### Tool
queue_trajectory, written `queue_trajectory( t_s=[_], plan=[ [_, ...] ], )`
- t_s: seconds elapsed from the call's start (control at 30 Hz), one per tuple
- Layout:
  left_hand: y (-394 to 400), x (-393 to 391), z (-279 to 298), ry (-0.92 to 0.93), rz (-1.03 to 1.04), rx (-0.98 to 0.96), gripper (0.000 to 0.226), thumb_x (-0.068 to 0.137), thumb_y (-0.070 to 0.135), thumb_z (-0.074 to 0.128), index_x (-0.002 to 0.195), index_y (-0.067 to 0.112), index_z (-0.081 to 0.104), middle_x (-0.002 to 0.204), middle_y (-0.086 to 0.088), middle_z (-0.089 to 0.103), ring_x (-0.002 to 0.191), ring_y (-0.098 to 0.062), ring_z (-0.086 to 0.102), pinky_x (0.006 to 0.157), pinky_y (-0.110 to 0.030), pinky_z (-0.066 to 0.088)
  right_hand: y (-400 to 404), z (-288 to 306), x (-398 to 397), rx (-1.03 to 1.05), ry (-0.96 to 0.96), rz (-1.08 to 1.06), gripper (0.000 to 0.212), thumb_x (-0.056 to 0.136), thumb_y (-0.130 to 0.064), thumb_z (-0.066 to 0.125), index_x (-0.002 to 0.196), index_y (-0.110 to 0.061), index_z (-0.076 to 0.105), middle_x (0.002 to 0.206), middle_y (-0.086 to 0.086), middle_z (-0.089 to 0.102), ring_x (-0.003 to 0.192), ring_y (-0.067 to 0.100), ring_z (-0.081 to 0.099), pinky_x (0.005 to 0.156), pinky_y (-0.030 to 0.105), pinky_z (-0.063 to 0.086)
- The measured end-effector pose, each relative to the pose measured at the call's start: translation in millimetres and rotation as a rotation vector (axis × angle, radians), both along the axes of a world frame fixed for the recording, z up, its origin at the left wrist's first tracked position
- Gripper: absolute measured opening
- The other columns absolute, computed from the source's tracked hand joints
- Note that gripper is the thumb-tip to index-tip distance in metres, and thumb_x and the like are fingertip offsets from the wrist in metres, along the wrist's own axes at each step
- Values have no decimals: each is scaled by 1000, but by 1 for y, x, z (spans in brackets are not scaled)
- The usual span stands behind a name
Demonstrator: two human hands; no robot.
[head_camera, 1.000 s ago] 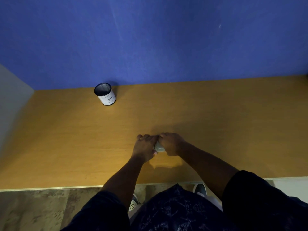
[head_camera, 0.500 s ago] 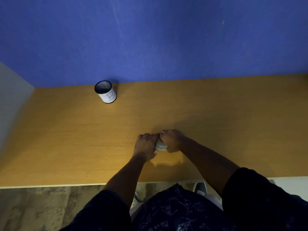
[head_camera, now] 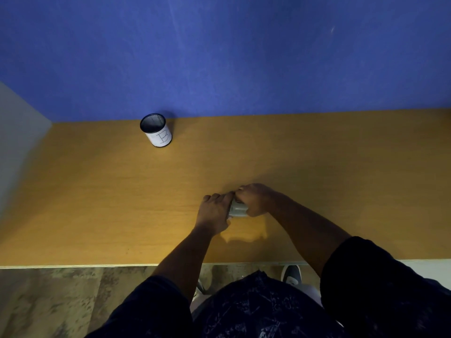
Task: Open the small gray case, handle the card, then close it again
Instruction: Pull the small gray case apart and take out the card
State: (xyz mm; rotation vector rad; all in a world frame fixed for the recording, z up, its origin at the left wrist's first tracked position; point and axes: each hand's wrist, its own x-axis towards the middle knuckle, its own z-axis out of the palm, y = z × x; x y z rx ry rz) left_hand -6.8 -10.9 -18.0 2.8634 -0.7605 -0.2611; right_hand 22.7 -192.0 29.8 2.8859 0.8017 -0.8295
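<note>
Both hands meet over the wooden desk (head_camera: 317, 186), with the small gray case (head_camera: 238, 209) held between them, above the desk surface or resting on it; contact with the desk cannot be determined from this view.

Left hand (head_camera: 216, 212): fingers curled, knuckles facing away from the person. The fingers close around the left end of the case. The thumb side lies beneath the case and is largely hidden.

Right hand (head_camera: 256, 200): fingers curled over the far edge and right end of the case. The fingertips of this hand touch those of the left hand at the far upper corner of the case. The thumb presses against the near right side.

Case condition: only a short gray section shows in the gap between the two hands. Whether the lid is open or closed cannot be determined. The card is not visible.

Items relative to the hands:
- A white mesh-topped pen cup (head_camera: 157, 131), marked with a hand-drawn letter B, stands upright well away from the left hand, further out and to its left, near the blue wall (head_camera: 219, 57).
- A shadow of the hands lies on the desk just behind the wrists, toward the person.
- Dark sleeves (head_camera: 378, 276) cover both upper arms; the forearms are bare.
</note>
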Motion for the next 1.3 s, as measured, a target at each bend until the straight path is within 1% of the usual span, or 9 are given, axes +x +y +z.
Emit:
queue_trajectory(
  t_s=[0.17, 0.27, 0.43, 0.6, 0.73, 0.87, 0.97, 1.07, 1.3],
  plan=[
    [1, 2, 1, 24, 58, -54, 82, 72, 38, 77, 144, 25, 39, 124, 0, 66, 117, -25, 58, 96, -40, 43, -12, -1, 3, 104, 29, -61, 53, 72, -30, 77, 116, -14, 53, 118, 7, 57, 103, 28, 60, 79, 35, 46],
    [0, 4, 2, 37, 94, -69, 86, 71, 39, 77, 146, 26, 37, 123, -1, 66, 117, -25, 58, 97, -40, 42, -21, -3, -3, 217, 42, -165, 52, 74, -28, 77, 118, -14, 54, 118, 5, 58, 103, 26, 59, 82, 36, 49],
    [1, 7, 5, 50, 108, -56, 91, 68, 43, 78, 145, 25, 34, 120, -2, 67, 115, -26, 60, 97, -40, 44, -32, -12, -13, 431, 60, -512, 56, 74, -28, 80, 122, -13, 54, 119, 6, 60, 106, 24, 60, 80, 33, 49],
    [2, 5, 5, 31, 88, -61, 84, 68, 42, 78, 140, 28, 38, 115, 4, 68, 110, -24, 61, 93, -39, 43, -41, -20, -23, 675, 140, -916, 63, 71, -32, 85, 123, -13, 55, 115, 2, 63, 102, 19, 62, 87, 40, 55],
    [3, 5, 5, 22, 56, -50, 83, 67, 42, 77, 139, 29, 38, 115, 6, 68, 109, -23, 61, 93, -39, 44, -43, -19, -30, 715, 110, -1091, 61, 70, -35, 86, 119, -11, 58, 109, 0, 65, 99, 19, 64, 83, 37, 55],
    [4, 6, 4, 20, 22, -23, 82, 69, 44, 76, 140, 31, 37, 118, 6, 68, 112, -22, 60, 95, -39, 43, -49, -18, -29, 659, 34, -1244, 59, 67, -38, 87, 114, -9, 64, 105, 4, 70, 97, 23, 68, 86, 44, 58],
    [4, 6, 6, 10, -5, -12, 80, 71, 42, 77, 140, 28, 39, 119, 1, 68, 115, -24, 60, 96, -40, 43, -60, -12, -29, 498, -99, -1316, 62, 67, -40, 83, 115, -6, 66, 110, 11, 72, 99, 28, 70, 77, 32, 56],
    [4, 6, 8, 27, -25, -5, 80, 73, 41, 76, 142, 27, 38, 121, 0, 67, 117, -26, 58, 96, -40, 42, -73, 0, -34, 360, -205, -1335, 58, 70, -36, 80, 114, -1, 65, 113, 14, 70, 103, 30, 68, 77, 32, 53],
    [0, 10, 14, 104, -98, 20, 84, 76, 35, 72, 148, 26, 32, 135, -3, 59, 121, -29, 55, 99, -41, 43, -99, 14, -52, 145, -212, -1329, 40, 71, -24, 76, 105, -6, 66, 109, 13, 70, 101, 30, 69, 75, 30, 53]
  ],
)
